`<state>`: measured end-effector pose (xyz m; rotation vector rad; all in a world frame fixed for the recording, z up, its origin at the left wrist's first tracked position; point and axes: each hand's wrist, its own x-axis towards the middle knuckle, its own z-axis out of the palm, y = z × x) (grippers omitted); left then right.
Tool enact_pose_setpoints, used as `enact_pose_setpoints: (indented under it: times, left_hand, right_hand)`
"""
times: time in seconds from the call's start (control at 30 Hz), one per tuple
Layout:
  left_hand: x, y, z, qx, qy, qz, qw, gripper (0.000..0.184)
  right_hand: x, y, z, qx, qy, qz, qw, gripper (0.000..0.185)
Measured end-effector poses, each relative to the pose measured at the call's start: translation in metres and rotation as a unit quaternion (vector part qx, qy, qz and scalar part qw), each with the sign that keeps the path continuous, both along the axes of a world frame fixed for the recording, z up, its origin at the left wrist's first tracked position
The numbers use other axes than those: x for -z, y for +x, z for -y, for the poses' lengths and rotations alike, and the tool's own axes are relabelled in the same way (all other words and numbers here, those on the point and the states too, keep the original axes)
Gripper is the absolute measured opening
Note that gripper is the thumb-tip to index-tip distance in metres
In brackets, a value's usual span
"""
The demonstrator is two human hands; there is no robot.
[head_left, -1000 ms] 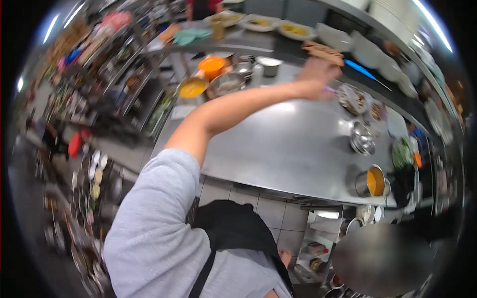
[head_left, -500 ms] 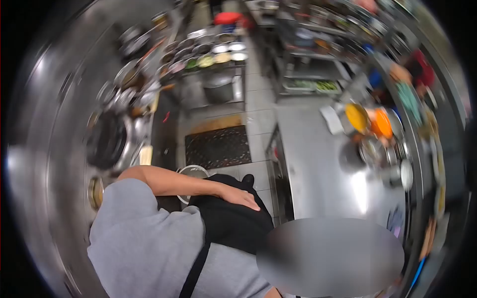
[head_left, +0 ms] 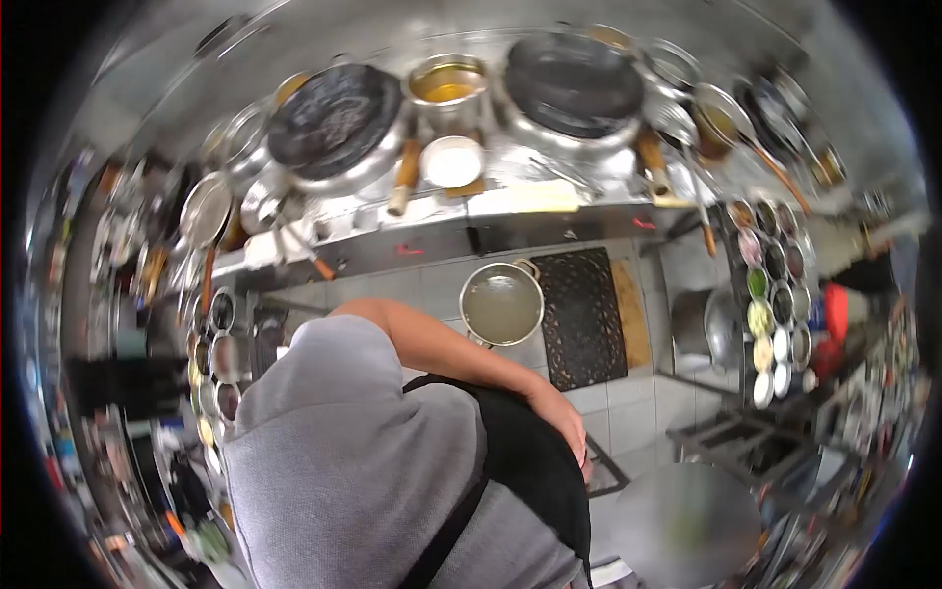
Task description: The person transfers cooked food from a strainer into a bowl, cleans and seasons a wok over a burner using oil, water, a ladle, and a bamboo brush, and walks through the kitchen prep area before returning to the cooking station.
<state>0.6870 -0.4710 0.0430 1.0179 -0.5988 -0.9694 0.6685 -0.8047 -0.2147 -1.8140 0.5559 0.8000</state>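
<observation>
My left hand (head_left: 563,424) lies against the front of the black apron (head_left: 535,471), its fingers stretched out and pointing down over the cloth. I see no object in it, though the fingertips are partly turned away. A large pot (head_left: 501,303) with pale, cloudy liquid stands on the tiled floor just beyond the forearm. My right hand is out of sight below the grey shirt (head_left: 358,481).
Two dark woks (head_left: 336,121) sit on the stove along the far side, with a pot of yellow liquid (head_left: 447,90) and a white bowl (head_left: 452,162) between them. A black mat (head_left: 583,319) covers the floor. Ingredient containers (head_left: 760,318) stand at right. A blurred oval hides the lower right.
My view has swung left from the steel worktable toward the stove. The floor pot shows in full. My left hand stays at the apron, its fingers now pointing further down.
</observation>
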Motion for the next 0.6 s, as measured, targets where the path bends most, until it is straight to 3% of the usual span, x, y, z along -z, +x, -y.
enact_pose_setpoints:
  times: [0.17,0.2,0.3,0.33,0.4,0.47,0.5,0.53,0.6]
  left_hand:
    - [-0.002,0.023,-0.009,-0.171,0.053,0.01,0.984,0.032]
    - [-0.002,0.029,-0.011,-0.188,0.059,0.011,0.98,0.032]
    - [-0.004,0.051,0.001,-0.208,0.074,0.017,0.975,0.033]
    - [-0.009,0.061,0.004,-0.242,0.099,0.037,0.964,0.032]
    - [-0.019,0.089,0.011,-0.231,0.118,0.07,0.963,0.032]
    - [-0.027,0.116,0.023,-0.288,0.177,0.079,0.938,0.033]
    - [-0.031,0.132,0.029,-0.267,0.179,0.09,0.943,0.033]
    - [-0.034,0.144,0.036,-0.275,0.201,0.093,0.936,0.033]
    - [-0.038,0.164,0.046,-0.268,0.223,0.096,0.932,0.034]
  right_hand:
    - [0.024,0.12,-0.012,-0.226,-0.067,0.01,0.972,0.024]
    - [0.029,0.14,-0.01,-0.329,-0.114,0.035,0.937,0.024]
    - [0.039,0.189,0.005,-0.642,-0.303,0.152,0.688,0.024]
    - [0.042,0.197,0.014,-0.643,-0.311,0.156,0.683,0.024]
    - [0.044,0.213,0.028,-0.614,-0.309,0.149,0.711,0.025]
    - [0.047,0.221,0.049,-0.416,-0.165,0.116,0.887,0.024]
    - [0.049,0.232,0.05,-0.311,-0.082,0.105,0.941,0.023]
    - [0.051,0.243,0.052,-0.201,0.007,0.099,0.975,0.023]
    - [0.059,0.253,0.064,-0.03,0.008,-0.005,1.0,0.02]
